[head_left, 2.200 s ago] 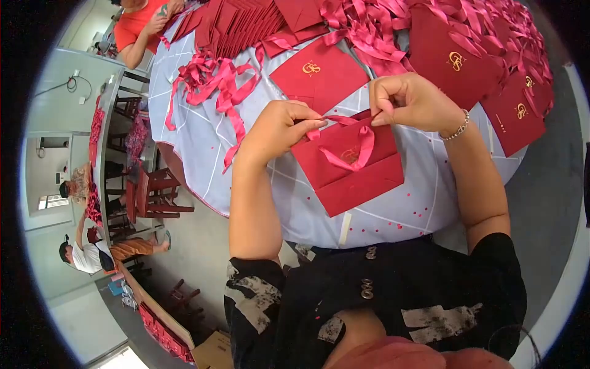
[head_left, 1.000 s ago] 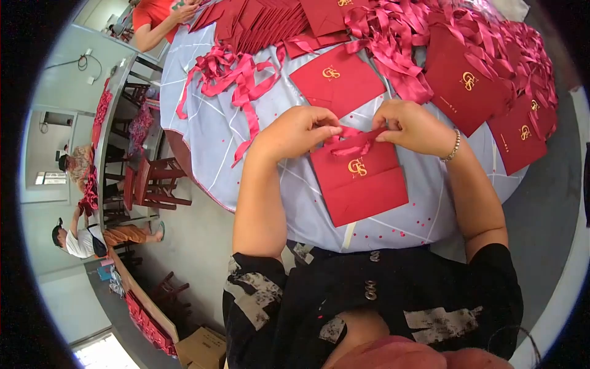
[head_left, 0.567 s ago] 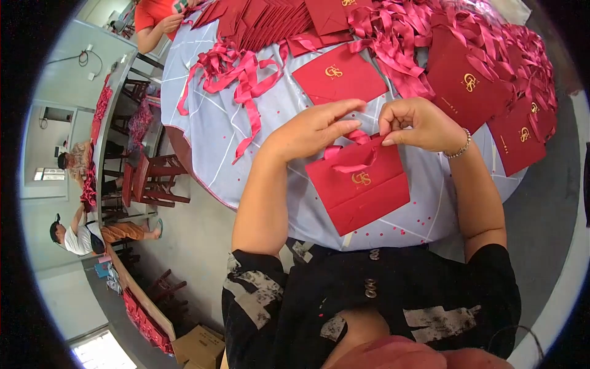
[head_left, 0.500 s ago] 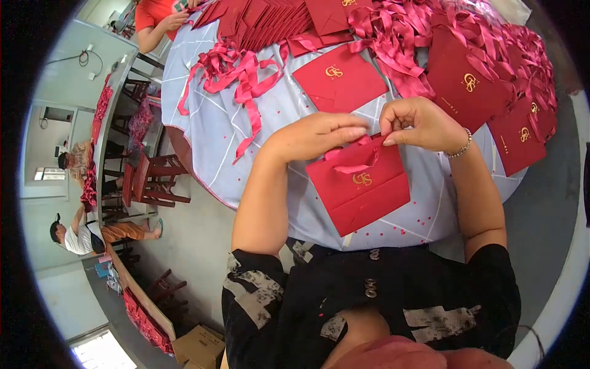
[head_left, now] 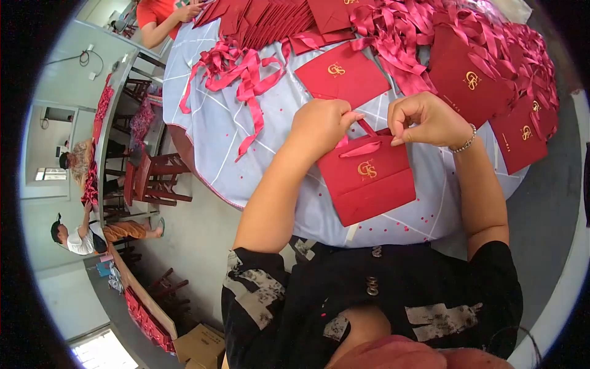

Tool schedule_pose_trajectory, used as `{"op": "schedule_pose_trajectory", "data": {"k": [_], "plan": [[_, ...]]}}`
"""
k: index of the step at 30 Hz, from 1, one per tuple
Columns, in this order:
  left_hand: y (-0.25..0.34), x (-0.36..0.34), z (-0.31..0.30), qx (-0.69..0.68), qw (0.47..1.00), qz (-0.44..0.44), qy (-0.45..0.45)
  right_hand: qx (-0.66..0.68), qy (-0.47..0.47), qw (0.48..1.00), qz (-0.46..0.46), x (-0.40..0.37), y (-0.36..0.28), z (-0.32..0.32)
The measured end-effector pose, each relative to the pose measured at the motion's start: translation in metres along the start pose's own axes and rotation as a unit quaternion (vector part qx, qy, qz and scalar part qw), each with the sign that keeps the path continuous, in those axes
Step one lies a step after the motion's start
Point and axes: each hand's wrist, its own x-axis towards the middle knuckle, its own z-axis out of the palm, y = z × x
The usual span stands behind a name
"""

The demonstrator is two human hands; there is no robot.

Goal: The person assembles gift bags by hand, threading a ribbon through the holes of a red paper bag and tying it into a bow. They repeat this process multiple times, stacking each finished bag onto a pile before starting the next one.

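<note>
A small red paper bag (head_left: 369, 190) with a gold logo lies near the table's front edge, its ribbon handle side facing away from me. My left hand (head_left: 322, 126) is closed on the pink ribbon (head_left: 367, 127) at the bag's top and pulls it taut. At the bag's upper right corner is my right hand (head_left: 427, 123), thumb and forefinger pinched together at the bag's edge. Just beyond my hands lies a flat red bag (head_left: 342, 75) with the same logo.
Loose pink ribbons (head_left: 236, 77) lie at the table's left. Red bags (head_left: 270, 21) are stacked at the back, with a ribboned pile (head_left: 473, 74) at the right. A co-worker's arm (head_left: 161, 31) is at the far left edge. Other people work by the wall.
My left hand has closed on the ribbon and drawn it up away from the bag. The bag has shifted slightly right and away from me, and my right hand has moved slightly right.
</note>
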Motion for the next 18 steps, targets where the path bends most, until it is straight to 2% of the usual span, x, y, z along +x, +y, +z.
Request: {"op": "schedule_pose_trajectory", "data": {"k": [2,4,6,7,9,10,12,13,16,18], "plan": [[-0.001,0.001,0.002,0.03,0.999,0.021,0.035,-0.004,0.008,1.0,0.013,-0.001,0.001,-0.001],[0.0,0.002,-0.004,-0.039,0.999,-0.032,-0.019,-0.01,0.009,1.0,0.025,-0.001,0.0,-0.002],[-0.005,0.003,-0.005,-0.107,0.994,-0.018,0.009,-0.066,0.036,0.997,-0.023,-0.001,-0.004,-0.001],[-0.007,0.005,-0.004,-0.128,0.986,0.045,0.098,-0.027,0.038,0.999,-0.026,0.0,-0.004,0.0],[0.0,0.003,-0.014,-0.052,0.962,0.1,0.25,-0.005,0.06,0.998,0.002,0.0,-0.007,0.002],[0.007,0.0,-0.021,-0.099,0.954,0.097,0.265,0.018,0.088,0.996,0.016,0.0,-0.01,0.004],[0.007,-0.005,-0.028,-0.192,0.945,0.158,0.214,0.049,0.131,0.99,0.025,0.003,-0.008,0.005],[0.008,-0.006,-0.032,-0.173,0.955,0.183,0.16,0.052,0.14,0.989,0.01,0.005,-0.001,0.003],[0.008,-0.011,-0.031,-0.15,0.977,0.15,-0.001,0.096,0.198,0.975,0.035,0.005,0.011,-0.004],[-0.004,-0.008,-0.018,-0.127,0.982,0.143,-0.009,0.068,0.212,0.974,0.051,0.007,0.017,-0.006]]}}
